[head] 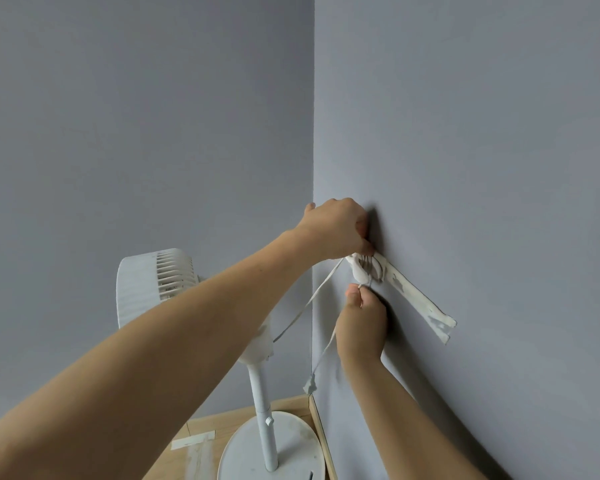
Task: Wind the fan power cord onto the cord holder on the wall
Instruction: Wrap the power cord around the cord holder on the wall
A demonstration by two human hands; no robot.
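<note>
Two bare hands work at a white cord holder (367, 268) fixed to the grey wall (482, 133) just right of the room's corner. Left hand (336, 230) sits above the holder with its fingers curled down over the top of it, knuckles up, fingertips hidden between the hand and the wall, so how tightly they press cannot be told. Right hand (361, 323) is directly below the holder, and its thumb and forefinger pinch the white power cord (321, 289) right where it leaves the bottom of the wound loops; the other fingers are curled toward the wall and mostly hidden.

Several turns of cord already lie around the holder, between the two sets of fingers. From the left fingers one strand slants down and left toward the fan (160, 289). From the right thumb a second strand hangs past the wrist and ends in a grey plug (310, 386) dangling free near the corner.

A strip of white tape (420, 303) runs along the wall from the holder down and to the right, away from both hands. The fan stands below the left forearm, its round base (243, 455) on a wooden floor (201, 431).
</note>
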